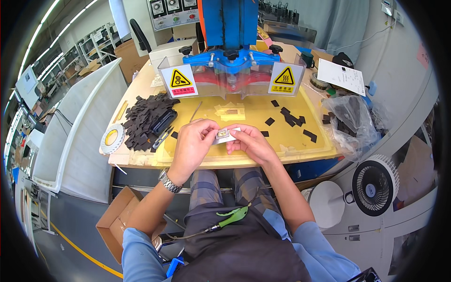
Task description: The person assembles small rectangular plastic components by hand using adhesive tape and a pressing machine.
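Observation:
My left hand (pixel 195 141) and my right hand (pixel 252 142) meet over the front of the yellow work mat (pixel 282 136). Between them they pinch a small flat white piece (pixel 222 135) with a small dark-rimmed square on it, one hand at either end. Just beyond the fingers, a pale yellow block (pixel 230 112) with a brownish middle lies on the mat beneath the press. Left of my left hand is a heap of small black rectangular pieces (pixel 145 115). Several loose black pieces (pixel 291 117) lie scattered right of the block.
A blue press (pixel 230 28) with a clear guard (pixel 202 77) stands over the mat. Tape roll (pixel 112 137), black case (pixel 163 121) and cutter knife (pixel 163 138) sit at left. On the right are a plastic bag (pixel 354 124), a white sheet (pixel 341 76) and a fan (pixel 375 184).

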The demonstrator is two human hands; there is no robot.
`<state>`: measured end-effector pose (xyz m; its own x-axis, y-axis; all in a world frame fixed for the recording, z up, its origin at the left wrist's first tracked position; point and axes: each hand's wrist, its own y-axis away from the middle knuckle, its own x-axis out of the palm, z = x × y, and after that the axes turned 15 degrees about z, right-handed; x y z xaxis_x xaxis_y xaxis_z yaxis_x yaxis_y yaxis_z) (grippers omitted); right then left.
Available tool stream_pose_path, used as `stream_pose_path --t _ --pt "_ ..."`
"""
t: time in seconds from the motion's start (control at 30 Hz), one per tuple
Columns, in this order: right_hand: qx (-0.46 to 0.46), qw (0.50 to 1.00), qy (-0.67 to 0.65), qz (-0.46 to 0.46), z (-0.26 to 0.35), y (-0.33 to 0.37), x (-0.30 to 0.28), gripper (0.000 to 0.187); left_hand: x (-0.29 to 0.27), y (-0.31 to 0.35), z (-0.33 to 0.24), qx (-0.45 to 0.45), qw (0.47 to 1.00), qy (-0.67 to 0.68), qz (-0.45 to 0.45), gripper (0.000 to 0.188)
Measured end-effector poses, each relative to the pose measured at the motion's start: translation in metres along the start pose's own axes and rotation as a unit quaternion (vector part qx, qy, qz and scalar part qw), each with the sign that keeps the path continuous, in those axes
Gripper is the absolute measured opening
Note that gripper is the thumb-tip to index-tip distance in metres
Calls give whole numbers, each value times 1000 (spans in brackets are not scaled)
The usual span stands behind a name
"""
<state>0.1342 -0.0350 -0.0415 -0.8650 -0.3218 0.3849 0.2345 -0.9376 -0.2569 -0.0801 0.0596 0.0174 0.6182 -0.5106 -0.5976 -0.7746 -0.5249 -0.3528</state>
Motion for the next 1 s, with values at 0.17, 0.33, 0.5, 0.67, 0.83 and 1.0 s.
stream_pose_path --t 0.17,0.33,0.5,0.67,0.83,1.0 --pt "1 1000 2 -6 3 -1 3 28 2 0 -2 5 1000 -18 -6 8" --pt "2 1000 12 -3 1 -1 2 28 2 0 -4 10 1000 -20 -6 9" --pt "-2 1000 14 -2 0 -1 1 27 3 -1 -5 13 999 -31 -4 9" --pt "-4 1000 13 -1 3 -1 4 26 2 -2 -1 23 999 -37 -7 10" --pt "0 1000 14 -6 2 0 3 26 1 -4 0 19 999 -32 -1 11" --pt "4 1000 15 -2 3 0 2 26 -3 -5 2 -11 998 52 27 12"
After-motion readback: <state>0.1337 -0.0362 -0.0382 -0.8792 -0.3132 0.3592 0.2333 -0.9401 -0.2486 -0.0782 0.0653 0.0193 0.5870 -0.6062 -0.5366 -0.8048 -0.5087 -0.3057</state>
